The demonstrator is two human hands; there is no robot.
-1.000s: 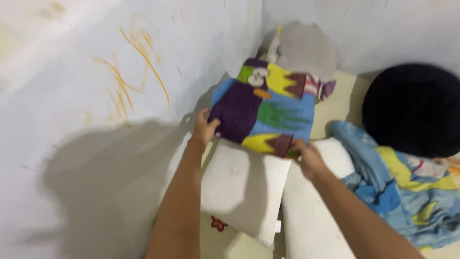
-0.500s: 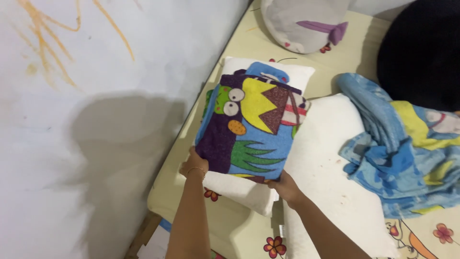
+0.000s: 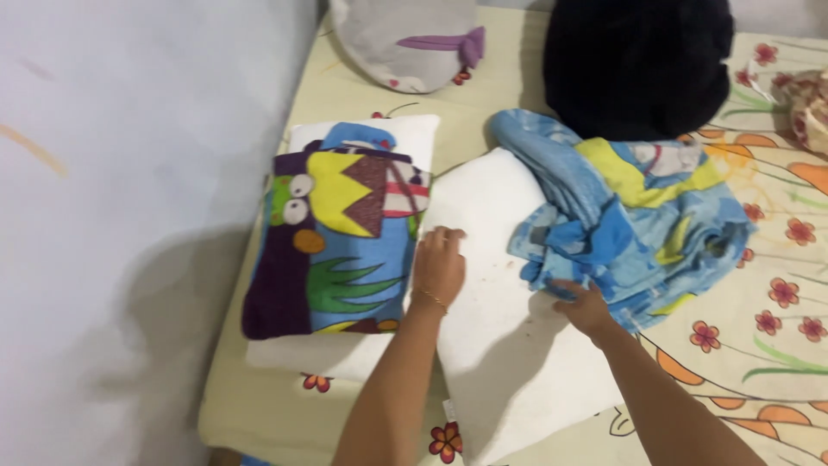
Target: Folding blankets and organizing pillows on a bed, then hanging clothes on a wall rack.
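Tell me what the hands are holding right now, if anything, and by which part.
Nothing is gripped. The left hand lies flat on the white pillow, and the right hand touches the edge of the blue blanket.

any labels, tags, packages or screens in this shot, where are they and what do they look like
Sewn-in tag: small white rectangle on the near edge of the plain white pillow, just beside the left forearm; too small to make out any print.
No packages, signs or screens are in view.
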